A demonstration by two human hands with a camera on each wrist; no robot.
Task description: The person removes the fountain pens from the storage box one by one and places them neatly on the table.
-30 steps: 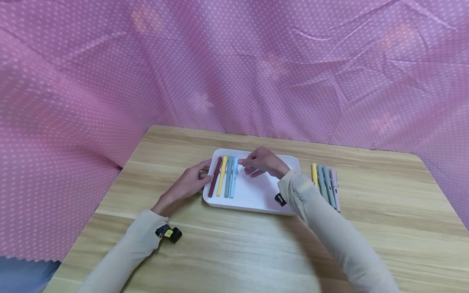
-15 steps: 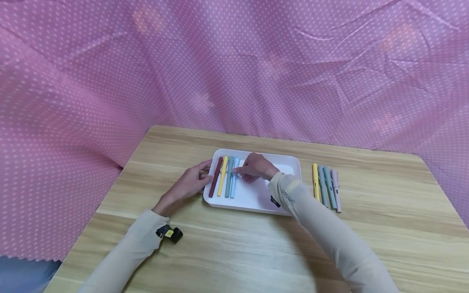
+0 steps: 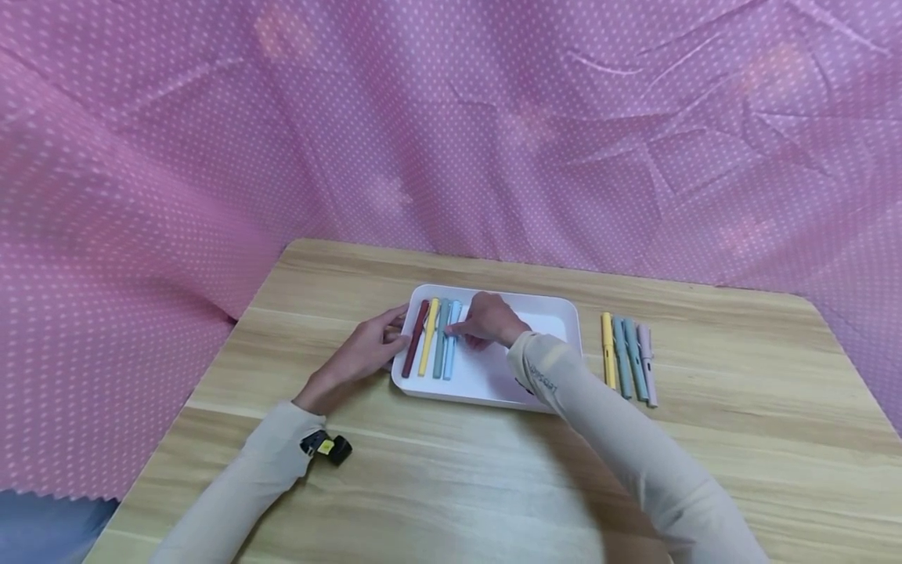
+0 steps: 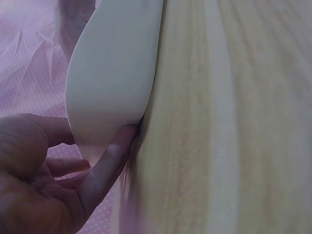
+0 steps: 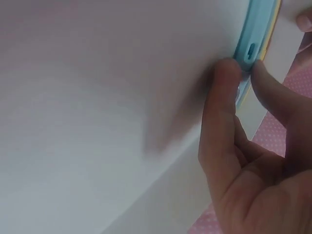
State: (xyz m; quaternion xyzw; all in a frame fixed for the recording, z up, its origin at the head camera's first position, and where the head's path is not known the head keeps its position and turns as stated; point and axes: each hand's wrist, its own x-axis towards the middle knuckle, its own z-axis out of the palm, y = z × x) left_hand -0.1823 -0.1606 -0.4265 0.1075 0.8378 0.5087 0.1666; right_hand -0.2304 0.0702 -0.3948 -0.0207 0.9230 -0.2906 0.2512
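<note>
My left hand holds the left end of a white tray, its thumb at the rim. In the left wrist view, fingers press low against the tray wall, near the table. Inside the tray, a dark red pen, a yellow pen, a grey-green pen and a light blue pen lie side by side. My right hand pinches the light blue pen between thumb and finger. The right wrist view shows this pen between the fingertips, the others mostly hidden behind it.
Right of the tray, a yellow pen, two grey-green pens and a lilac pen lie in a row on the wooden table. A pink dotted cloth hangs behind the table.
My right hand has moved left and slightly toward me, onto the light blue pen, and now pinches it. The left hand stays at the tray's left end.
</note>
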